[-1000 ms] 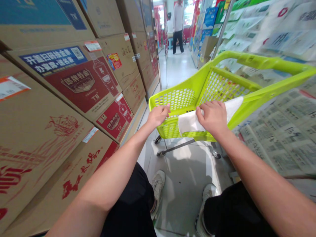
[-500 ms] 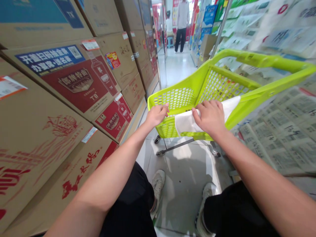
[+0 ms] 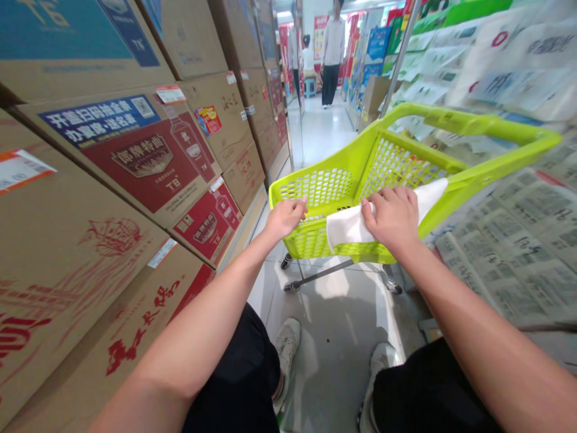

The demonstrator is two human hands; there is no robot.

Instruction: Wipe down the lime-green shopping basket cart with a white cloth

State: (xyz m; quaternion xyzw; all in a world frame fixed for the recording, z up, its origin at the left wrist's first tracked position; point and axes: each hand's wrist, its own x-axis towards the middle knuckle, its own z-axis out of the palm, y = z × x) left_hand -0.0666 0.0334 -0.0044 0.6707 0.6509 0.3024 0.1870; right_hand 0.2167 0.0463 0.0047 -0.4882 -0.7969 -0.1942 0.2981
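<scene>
A: What is the largest thing around our grip?

B: The wall of boxes (image 3: 148, 156) to the left of both our hands, brown cardboard printed with red and blue panels.

A: And on the other side?

B: To the right of our grip we have wrapped packs (image 3: 523, 240), piled up, mostly white, with some green higher up.

A: Where is the cart (image 3: 406, 159)?

B: Right at our grip. It is lime green with mesh sides; its basket opens just beyond our fingers, its handle reaches off to the right of our right hand, and its wheels (image 3: 293, 287) stand below on the floor (image 3: 338, 379).

A: Do we see anyone?

B: Well beyond our grip, a person (image 3: 333, 45) in a white top and dark trousers stands in the aisle.

A: What about the cloth (image 3: 343, 226)?

B: It is white and lies under our right hand, draped over the cart's near rim. One end hangs outside the basket, left of that hand; another part shows to its right.

A: How do our hands hold?

B: Our right hand (image 3: 393, 218) is bent over the rim, closed on the cloth. Our left hand (image 3: 286, 218) is curled around the rim by the corner, well left of the cloth and not touching it.

A: The smallest thing?

B: A price tag (image 3: 170, 94) on the boxes, left of our left hand and higher.
</scene>
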